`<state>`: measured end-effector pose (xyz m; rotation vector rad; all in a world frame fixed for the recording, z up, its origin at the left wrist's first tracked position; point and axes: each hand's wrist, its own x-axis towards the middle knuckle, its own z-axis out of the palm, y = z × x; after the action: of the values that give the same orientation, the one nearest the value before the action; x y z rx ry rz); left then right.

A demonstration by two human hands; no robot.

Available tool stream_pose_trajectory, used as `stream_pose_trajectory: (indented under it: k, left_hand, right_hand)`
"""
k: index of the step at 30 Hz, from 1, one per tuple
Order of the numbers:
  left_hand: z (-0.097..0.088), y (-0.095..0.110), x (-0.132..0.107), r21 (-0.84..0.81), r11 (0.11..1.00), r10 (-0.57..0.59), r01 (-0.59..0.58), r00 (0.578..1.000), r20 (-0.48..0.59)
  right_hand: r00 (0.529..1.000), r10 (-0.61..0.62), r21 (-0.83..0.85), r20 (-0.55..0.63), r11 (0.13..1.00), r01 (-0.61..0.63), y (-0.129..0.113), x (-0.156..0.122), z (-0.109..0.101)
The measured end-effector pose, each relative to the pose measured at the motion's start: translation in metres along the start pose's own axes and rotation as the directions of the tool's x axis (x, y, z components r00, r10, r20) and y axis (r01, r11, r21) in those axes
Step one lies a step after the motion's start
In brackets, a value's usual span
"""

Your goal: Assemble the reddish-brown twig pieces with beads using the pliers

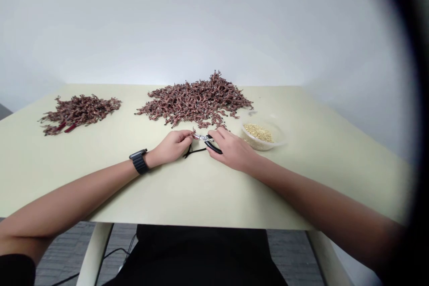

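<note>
On my feed the right hand (pixel 234 149) is wrapped around the pliers (pixel 203 138), which lie roughly parallel to the near edge of the table (pixel 187 196). Their nose points left at the brown piece (pixel 194 130) pinched in the left hand (pixel 171 146), between the table's side edges; I can't tell whether they touch.

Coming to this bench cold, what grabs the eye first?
Probably the big heap of reddish-brown pieces at the table's far middle, with a smaller heap to its left. Then the pliers in the right hand, tip at a small piece in the left hand. A clear bowl of gold-coloured bits sits to the right.
</note>
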<state>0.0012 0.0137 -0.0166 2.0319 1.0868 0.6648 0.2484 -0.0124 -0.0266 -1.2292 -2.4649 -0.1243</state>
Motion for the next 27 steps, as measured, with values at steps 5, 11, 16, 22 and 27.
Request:
stream_pose_trajectory:
  k: [5,11,16,22,27]
  left_hand:
    - [-0.0004,0.002,-0.0005,-0.01,1.0,-0.008,0.008,1.0,-0.002]
    - [-0.0005,0.0016,0.0003,-0.008,1.0,-0.015,0.015,1.0,0.004]
    - [-0.0004,0.002,0.0003,0.0,1.0,-0.009,0.009,1.0,-0.006]
    - [-0.0009,0.0027,-0.0001,-0.009,1.0,-0.025,0.025,1.0,0.004]
    - [-0.001,0.0015,0.0011,0.014,1.0,-0.014,0.014,1.0,-0.004]
  right_hand:
    - [1.0,-0.007,-0.008,0.003,1.0,0.007,0.0019,0.0004,0.0013]
    - [1.0,-0.022,-0.015,-0.001,1.0,0.022,0.002,-0.0001,0.0012]
    - [1.0,-0.016,-0.016,-0.01,1.0,0.015,0.002,-0.0009,0.0016]
    - [1.0,-0.02,-0.016,-0.023,1.0,0.019,0.0022,-0.001,0.0024]
    - [1.0,-0.012,-0.02,-0.015,1.0,0.011,0.0016,-0.0009,0.0021]
